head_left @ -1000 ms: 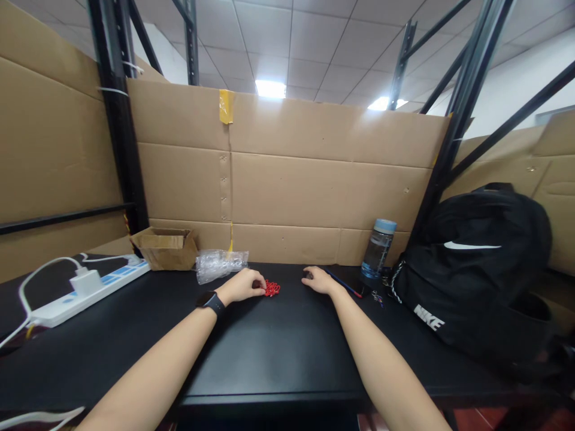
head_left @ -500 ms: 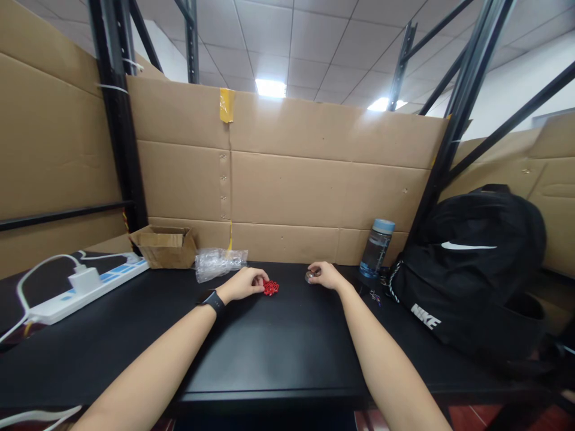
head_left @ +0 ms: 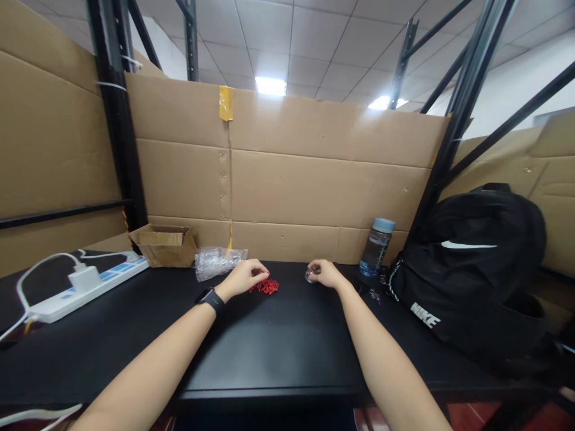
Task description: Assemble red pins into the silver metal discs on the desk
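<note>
My left hand (head_left: 245, 278), with a dark smartwatch on its wrist, is raised slightly over a small heap of thin red pieces (head_left: 270, 287) on the black table. Its thumb and index finger are pinched together, and a bit of red shows at the tips. The kind of red piece is too small to make out. To the right, my right hand (head_left: 325, 274) has its fingers closed around a small, clear, round container (head_left: 309, 275) at the table surface. My fingers hide much of that container.
Clear plastic packaging (head_left: 218, 262) and an open cardboard box (head_left: 164, 246) stand back left, near a white power strip (head_left: 96, 287). At right are a water bottle (head_left: 376, 248), small trinkets (head_left: 374, 296) and a black backpack (head_left: 471, 269). Cardboard panels (head_left: 287, 185) wall the back.
My left hand has lifted up and left off the red heap, with red now at its fingertips, uncovering more of the heap. My right hand stays around the clear container.
</note>
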### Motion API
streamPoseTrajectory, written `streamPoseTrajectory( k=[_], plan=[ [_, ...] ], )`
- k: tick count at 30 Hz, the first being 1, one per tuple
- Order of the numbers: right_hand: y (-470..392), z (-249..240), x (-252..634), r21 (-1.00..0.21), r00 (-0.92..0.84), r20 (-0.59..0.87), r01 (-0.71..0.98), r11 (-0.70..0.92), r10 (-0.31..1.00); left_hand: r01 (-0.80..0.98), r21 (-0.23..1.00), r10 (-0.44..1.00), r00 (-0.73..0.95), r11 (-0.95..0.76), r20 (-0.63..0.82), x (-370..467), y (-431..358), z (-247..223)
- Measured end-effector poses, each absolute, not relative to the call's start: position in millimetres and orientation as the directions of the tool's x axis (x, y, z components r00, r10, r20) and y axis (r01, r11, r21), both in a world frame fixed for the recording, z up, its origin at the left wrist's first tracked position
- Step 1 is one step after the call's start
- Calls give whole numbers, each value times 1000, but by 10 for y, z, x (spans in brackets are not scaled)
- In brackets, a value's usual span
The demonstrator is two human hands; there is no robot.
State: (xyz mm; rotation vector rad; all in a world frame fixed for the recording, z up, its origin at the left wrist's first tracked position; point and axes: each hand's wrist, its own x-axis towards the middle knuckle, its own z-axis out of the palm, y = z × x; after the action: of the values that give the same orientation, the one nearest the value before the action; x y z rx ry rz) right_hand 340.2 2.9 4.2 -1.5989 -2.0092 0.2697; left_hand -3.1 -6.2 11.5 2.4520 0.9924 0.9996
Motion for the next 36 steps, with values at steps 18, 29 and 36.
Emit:
streamPoseTrajectory(
  k=[18, 29, 36],
  plan=[
    [-337, 306, 2425, -832, -233, 483, 178, 526, 844, 376, 632, 735, 375, -678, 565, 172, -289, 273],
    [-545, 307, 2121, -900, -200, 435, -61, 431, 878, 286, 632, 687, 416, -720, 596, 215, -284, 250],
    [-589, 316, 2083, -897, -195, 442, -98, 431, 876, 282, 570, 635, 321, -772, 702, 245, -271, 234]
  ],
)
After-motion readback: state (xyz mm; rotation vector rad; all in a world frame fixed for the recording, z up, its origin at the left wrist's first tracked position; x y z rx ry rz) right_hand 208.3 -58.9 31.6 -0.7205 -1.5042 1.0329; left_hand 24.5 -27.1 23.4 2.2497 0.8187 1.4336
